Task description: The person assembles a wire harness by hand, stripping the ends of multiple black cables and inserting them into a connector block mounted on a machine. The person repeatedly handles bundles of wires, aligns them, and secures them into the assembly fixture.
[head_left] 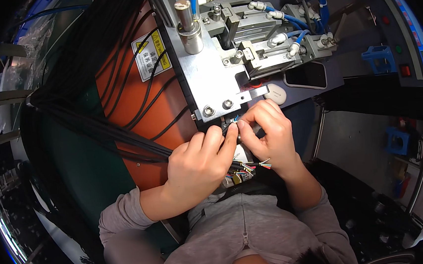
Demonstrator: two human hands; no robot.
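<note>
My left hand (197,159) and my right hand (273,136) meet just below the front edge of a steel machine fixture (212,82). Between their fingertips are thin coloured wires (235,120) at a cable's end, some blue and white. My right thumb and forefinger are pinched on these wires. The left fingers are closed at the same spot, with the forefinger stretched toward the wires; the fingers hide most of the cable. Under my hands lie several black cable ends (241,167) with stripped, multicoloured wires fanning out.
A thick bundle of black cables (101,123) runs across an orange panel (134,103) at the left. Pneumatic cylinders (275,52) with blue hoses stand behind the fixture. A round white case (275,94) and a phone (306,76) lie at the right. Blue stools (397,139) are farther right.
</note>
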